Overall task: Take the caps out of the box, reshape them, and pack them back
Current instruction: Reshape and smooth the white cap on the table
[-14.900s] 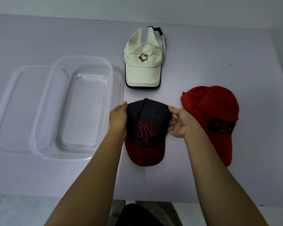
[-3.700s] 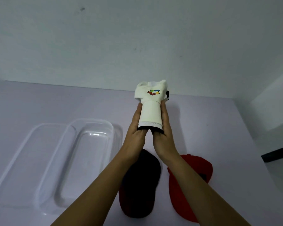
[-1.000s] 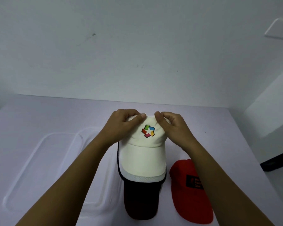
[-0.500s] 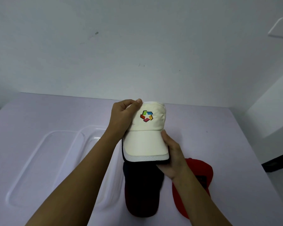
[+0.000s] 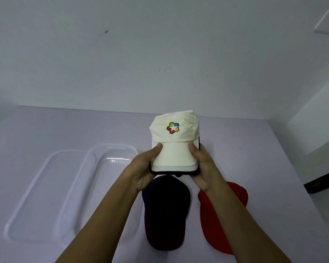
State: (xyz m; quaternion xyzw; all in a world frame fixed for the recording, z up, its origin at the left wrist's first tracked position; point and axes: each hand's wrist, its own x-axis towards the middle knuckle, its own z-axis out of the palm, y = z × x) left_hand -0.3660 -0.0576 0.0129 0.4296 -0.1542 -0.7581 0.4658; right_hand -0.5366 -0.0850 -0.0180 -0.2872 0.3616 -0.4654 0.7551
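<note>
A pale lilac bench (image 5: 254, 149) meets a bare white wall (image 5: 122, 54). Both hands, left (image 5: 143, 169) and right (image 5: 203, 168), have fingers clamped on the brim of the cream cap (image 5: 174, 141), raised above the dark cap (image 5: 165, 211); its multicoloured logo (image 5: 172, 127) carries no readable lettering

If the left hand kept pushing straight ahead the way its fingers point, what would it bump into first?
Nothing beyond what it already grips: the left hand holds the brim of the white cap. Past that, only bare table and then the wall seem to lie ahead, though depth is hard to judge.
</note>
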